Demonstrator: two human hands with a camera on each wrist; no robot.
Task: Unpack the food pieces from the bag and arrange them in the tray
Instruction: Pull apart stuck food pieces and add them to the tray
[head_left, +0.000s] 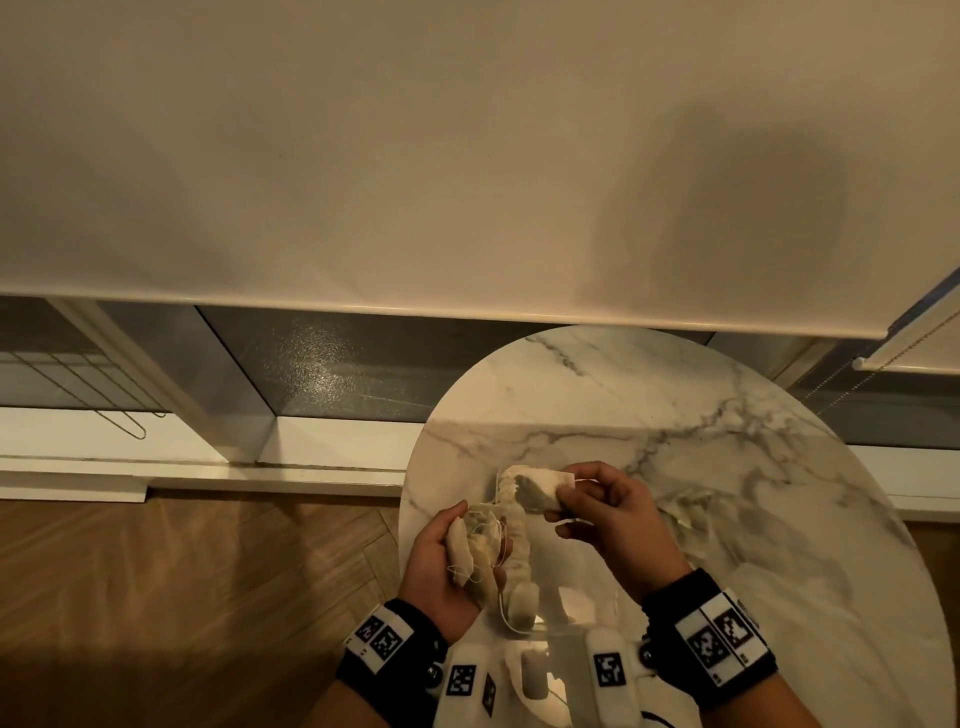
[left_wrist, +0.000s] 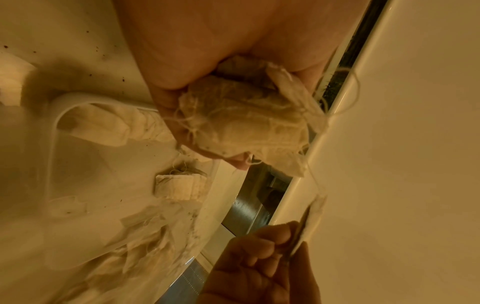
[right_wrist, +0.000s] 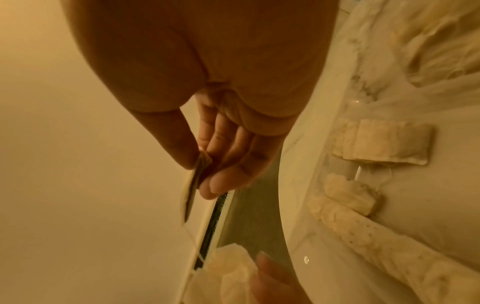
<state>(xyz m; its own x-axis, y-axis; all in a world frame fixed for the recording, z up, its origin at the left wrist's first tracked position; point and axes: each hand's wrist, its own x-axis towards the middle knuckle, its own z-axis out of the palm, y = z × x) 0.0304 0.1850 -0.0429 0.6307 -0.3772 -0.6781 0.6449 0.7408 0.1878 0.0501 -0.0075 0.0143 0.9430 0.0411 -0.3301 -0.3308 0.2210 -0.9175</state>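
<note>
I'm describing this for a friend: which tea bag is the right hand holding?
On the round marble table, find the clear tray near its front edge. Above its far end, the right hand pinches one flat tea bag. Unlike the bunch gripped by the left hand, it is single.

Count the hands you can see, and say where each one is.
2. The left hand grips a bunch of tea bags over the left edge of the table; the right hand pinches one tea bag farther back. No others show.
</note>
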